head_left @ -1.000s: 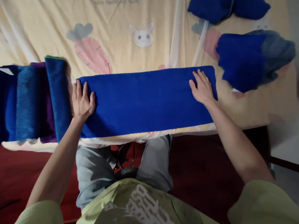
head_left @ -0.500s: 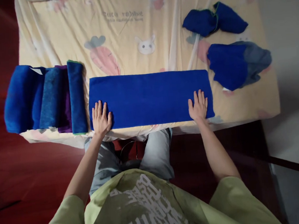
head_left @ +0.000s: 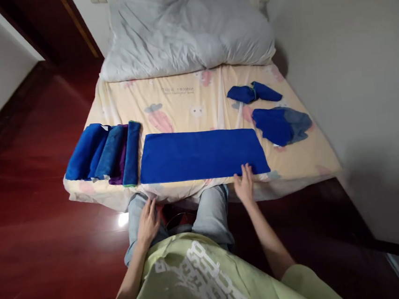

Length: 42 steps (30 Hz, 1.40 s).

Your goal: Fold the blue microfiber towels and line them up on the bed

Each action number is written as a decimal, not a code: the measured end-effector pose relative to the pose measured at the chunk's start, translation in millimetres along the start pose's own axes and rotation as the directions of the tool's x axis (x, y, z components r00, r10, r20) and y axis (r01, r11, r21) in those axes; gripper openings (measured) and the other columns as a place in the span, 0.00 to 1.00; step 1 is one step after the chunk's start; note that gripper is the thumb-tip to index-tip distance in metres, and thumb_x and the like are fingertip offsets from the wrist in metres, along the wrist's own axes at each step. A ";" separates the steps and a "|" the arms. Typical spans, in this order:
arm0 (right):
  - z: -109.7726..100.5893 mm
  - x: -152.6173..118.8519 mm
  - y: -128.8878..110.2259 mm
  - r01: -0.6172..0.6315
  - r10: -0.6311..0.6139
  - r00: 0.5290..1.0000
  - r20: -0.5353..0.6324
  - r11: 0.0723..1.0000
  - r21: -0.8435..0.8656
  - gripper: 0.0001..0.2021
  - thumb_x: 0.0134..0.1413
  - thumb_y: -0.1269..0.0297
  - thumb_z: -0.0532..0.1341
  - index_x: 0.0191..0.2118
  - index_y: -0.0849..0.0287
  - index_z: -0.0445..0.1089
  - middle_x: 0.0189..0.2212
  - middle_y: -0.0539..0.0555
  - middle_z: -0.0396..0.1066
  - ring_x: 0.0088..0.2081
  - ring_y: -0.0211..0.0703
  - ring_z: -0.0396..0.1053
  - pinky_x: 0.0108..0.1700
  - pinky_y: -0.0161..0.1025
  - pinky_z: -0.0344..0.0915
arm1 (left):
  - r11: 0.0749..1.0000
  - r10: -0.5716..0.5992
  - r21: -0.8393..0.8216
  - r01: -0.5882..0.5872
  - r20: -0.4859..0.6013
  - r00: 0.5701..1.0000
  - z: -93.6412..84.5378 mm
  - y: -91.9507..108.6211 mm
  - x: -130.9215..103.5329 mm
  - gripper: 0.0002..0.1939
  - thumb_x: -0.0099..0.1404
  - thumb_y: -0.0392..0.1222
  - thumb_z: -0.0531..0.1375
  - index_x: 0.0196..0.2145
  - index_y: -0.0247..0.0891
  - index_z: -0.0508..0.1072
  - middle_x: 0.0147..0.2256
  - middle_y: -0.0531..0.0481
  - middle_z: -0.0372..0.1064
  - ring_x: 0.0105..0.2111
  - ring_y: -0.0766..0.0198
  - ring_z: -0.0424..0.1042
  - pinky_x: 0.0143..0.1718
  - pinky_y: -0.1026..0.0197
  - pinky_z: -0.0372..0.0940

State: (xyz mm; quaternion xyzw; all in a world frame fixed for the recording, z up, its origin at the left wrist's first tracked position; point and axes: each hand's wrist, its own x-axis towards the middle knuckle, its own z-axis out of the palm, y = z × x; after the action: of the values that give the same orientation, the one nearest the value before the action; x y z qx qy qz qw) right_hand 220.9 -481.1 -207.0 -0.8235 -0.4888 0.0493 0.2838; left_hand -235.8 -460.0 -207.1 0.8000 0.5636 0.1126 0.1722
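Note:
A blue towel (head_left: 202,155), folded into a long flat rectangle, lies along the front edge of the bed. My right hand (head_left: 245,185) is at its near edge toward the right, fingers stretched out and overlapping the cloth; I cannot tell whether they touch it. My left hand (head_left: 149,222) is off the bed, over my left thigh, with its fingers extended and nothing in it. To the left of the flat towel stands a row of rolled or folded towels: bright blue (head_left: 86,153), lighter blue (head_left: 109,153), purple (head_left: 120,161) and a green-edged blue one (head_left: 131,153).
On the bed's right side lie a twisted blue cloth (head_left: 254,92) and a crumpled blue and grey-blue cloth (head_left: 282,125). A pale quilt (head_left: 188,33) is bunched at the far end. The bed sheet (head_left: 182,116) has carrot prints. A wall (head_left: 347,69) stands at the right.
Both hands have come off their flat positions on the blue towel and moved back toward me, the left one farther. The view has tilted up, showing the quilt and door.

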 end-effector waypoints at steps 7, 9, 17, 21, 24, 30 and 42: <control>38.9 -146.2 -89.6 -0.047 -0.036 0.984 0.175 0.893 0.447 0.17 0.64 0.56 0.56 0.45 0.58 0.80 0.50 0.61 0.78 0.63 0.57 0.67 0.67 0.56 0.61 | 0.980 0.085 0.120 -0.160 0.470 0.878 -11.3 19.2 -31.8 0.21 0.77 0.40 0.47 0.53 0.38 0.77 0.48 0.40 0.79 0.50 0.51 0.77 0.62 0.45 0.64; 33.1 -143.1 -95.4 -0.152 0.063 0.982 0.179 0.824 0.546 0.15 0.61 0.57 0.58 0.43 0.56 0.81 0.46 0.59 0.80 0.58 0.55 0.71 0.65 0.53 0.62 | 0.965 0.084 0.162 -0.208 0.559 0.825 -12.8 36.6 -16.8 0.20 0.76 0.38 0.48 0.55 0.37 0.76 0.48 0.38 0.78 0.51 0.50 0.77 0.56 0.49 0.68; 9.5 -124.2 -107.0 -0.356 0.191 0.926 0.326 0.729 0.585 0.06 0.51 0.60 0.65 0.34 0.51 0.80 0.41 0.54 0.79 0.55 0.54 0.69 0.67 0.51 0.59 | 0.935 0.177 0.130 -0.330 0.636 0.752 3.5 93.0 -11.1 0.17 0.74 0.37 0.55 0.58 0.39 0.74 0.48 0.37 0.76 0.51 0.49 0.77 0.52 0.52 0.70; 8.3 -126.9 -110.3 -0.293 0.135 0.928 0.348 0.840 0.457 0.05 0.52 0.63 0.64 0.32 0.50 0.79 0.43 0.57 0.79 0.59 0.58 0.66 0.68 0.52 0.56 | 0.948 0.084 0.184 -0.259 0.643 0.761 -7.8 92.1 -20.3 0.18 0.76 0.39 0.53 0.58 0.35 0.73 0.50 0.35 0.76 0.52 0.49 0.76 0.53 0.51 0.69; 10.0 -126.9 -108.4 -0.301 0.130 0.928 0.349 0.812 0.500 0.06 0.54 0.60 0.63 0.33 0.51 0.78 0.44 0.57 0.79 0.55 0.60 0.69 0.66 0.53 0.58 | 0.954 0.027 0.203 -0.219 0.673 0.740 -14.6 90.5 -24.3 0.19 0.77 0.40 0.50 0.58 0.32 0.73 0.50 0.33 0.76 0.51 0.46 0.77 0.53 0.49 0.70; 20.0 -119.0 -120.4 -0.483 0.333 0.873 0.357 0.478 0.734 0.17 0.56 0.55 0.61 0.49 0.54 0.74 0.47 0.57 0.79 0.49 0.53 0.75 0.56 0.47 0.69 | 0.962 0.044 0.175 -0.211 0.661 0.749 -7.8 87.1 -21.3 0.20 0.76 0.41 0.51 0.59 0.38 0.73 0.50 0.34 0.77 0.51 0.45 0.78 0.51 0.49 0.70; 43.2 -58.9 -138.2 -0.539 0.365 0.703 0.611 -0.286 0.792 0.09 0.68 0.64 0.56 0.49 0.56 0.69 0.44 0.48 0.78 0.39 0.35 0.74 0.44 0.34 0.70 | 0.944 0.006 0.241 -0.226 0.672 0.740 13.6 71.4 -19.8 0.20 0.76 0.43 0.52 0.61 0.39 0.72 0.51 0.34 0.76 0.50 0.48 0.78 0.51 0.51 0.71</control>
State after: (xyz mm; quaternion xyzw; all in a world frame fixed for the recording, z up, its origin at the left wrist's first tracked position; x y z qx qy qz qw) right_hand 67.6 -462.2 -183.4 -0.4720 0.0401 0.5331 0.7010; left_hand -175.9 -502.4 -190.6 0.8381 0.4245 -0.2568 0.2271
